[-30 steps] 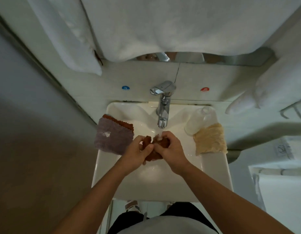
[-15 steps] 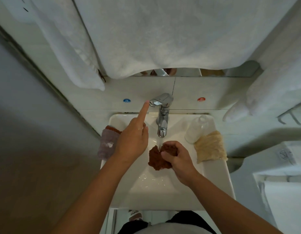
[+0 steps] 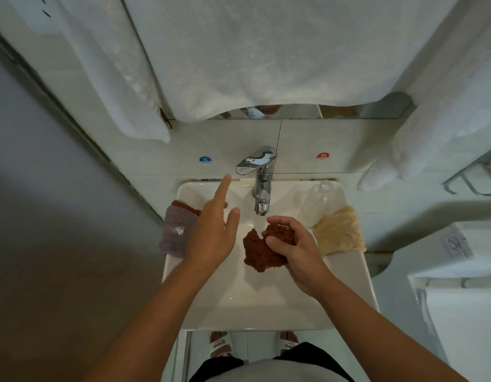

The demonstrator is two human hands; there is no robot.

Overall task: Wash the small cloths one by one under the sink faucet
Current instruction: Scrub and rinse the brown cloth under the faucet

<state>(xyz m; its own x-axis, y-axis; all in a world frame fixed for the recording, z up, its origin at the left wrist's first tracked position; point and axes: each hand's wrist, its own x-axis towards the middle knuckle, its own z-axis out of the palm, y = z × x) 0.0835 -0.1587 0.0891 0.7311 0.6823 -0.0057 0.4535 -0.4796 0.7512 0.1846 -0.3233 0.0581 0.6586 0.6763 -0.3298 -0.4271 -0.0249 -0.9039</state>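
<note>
My right hand (image 3: 295, 250) grips a bunched brown cloth (image 3: 259, 253) over the white sink basin (image 3: 255, 301), just below the chrome faucet (image 3: 259, 179) spout. No water stream is visible under the spout. My left hand (image 3: 214, 230) is raised with fingers straight, its index fingertip pointing up close to the left of the faucet lever without touching it. A purple cloth (image 3: 174, 232) on top of a brown one lies on the sink's left rim, partly hidden by my left hand. A beige cloth (image 3: 339, 230) lies on the right rim.
A clear plastic bottle (image 3: 317, 205) lies on the rim next to the beige cloth. White towels (image 3: 252, 56) hang above the faucet and at both sides. A wire rack (image 3: 475, 177) sticks out at the right. Cold and hot stickers flank the faucet.
My left hand let go of the brown cloth and rose toward the faucet lever; it now sits slightly off the lever. The water stream is gone. My right hand keeps the cloth.
</note>
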